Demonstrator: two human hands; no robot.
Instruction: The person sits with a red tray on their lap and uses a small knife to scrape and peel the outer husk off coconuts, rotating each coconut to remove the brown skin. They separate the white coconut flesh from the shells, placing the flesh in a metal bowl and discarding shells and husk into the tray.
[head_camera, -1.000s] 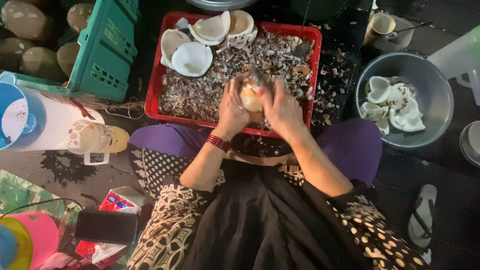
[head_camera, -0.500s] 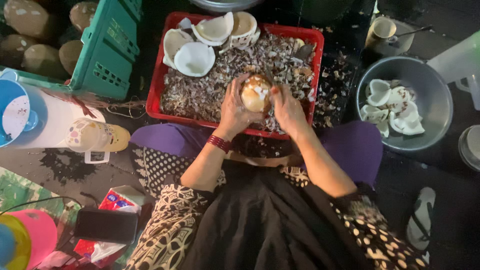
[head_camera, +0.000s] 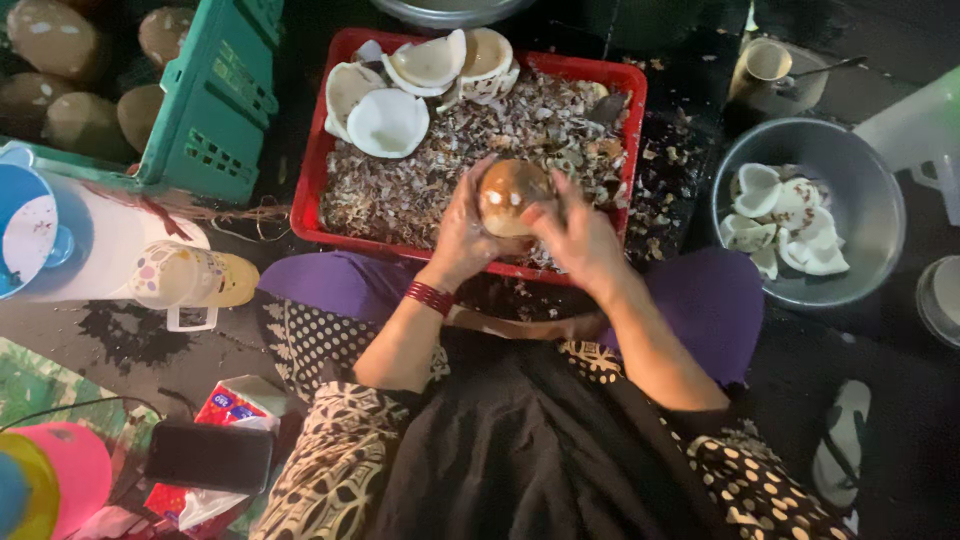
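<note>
Above the near edge of the red tray (head_camera: 306, 205), seen from the head camera, both hands hold a coconut piece (head_camera: 508, 192) between them. Its upturned face is brown, rounded and glossy; a paler patch shows at its lower edge. The left hand (head_camera: 462, 232) is closed around its left side, fingers wrapped up over the curve. The right hand (head_camera: 578, 235) grips the right side, thumb across the front. A red bangle (head_camera: 430, 296) sits on the left wrist.

The red tray is filled with a layer of brown and grey peelings (head_camera: 400, 195). At its far end lie several white coconut halves (head_camera: 388, 122), some hollow side up, stacked loosely against each other.

To the right, apart from the tray, a grey metal bowl (head_camera: 865, 215) holds peeled white coconut pieces (head_camera: 790, 215). Beyond it stands a small metal cup (head_camera: 762, 65).

To the left, a green crate (head_camera: 205, 100) stands tilted just beside the tray, with whole brown coconuts (head_camera: 55, 40) behind it. A blue jug (head_camera: 30, 230) and a patterned mug (head_camera: 180, 275) lie nearer. A dark phone (head_camera: 210, 455) rests on a packet on the floor by the person's knee.
</note>
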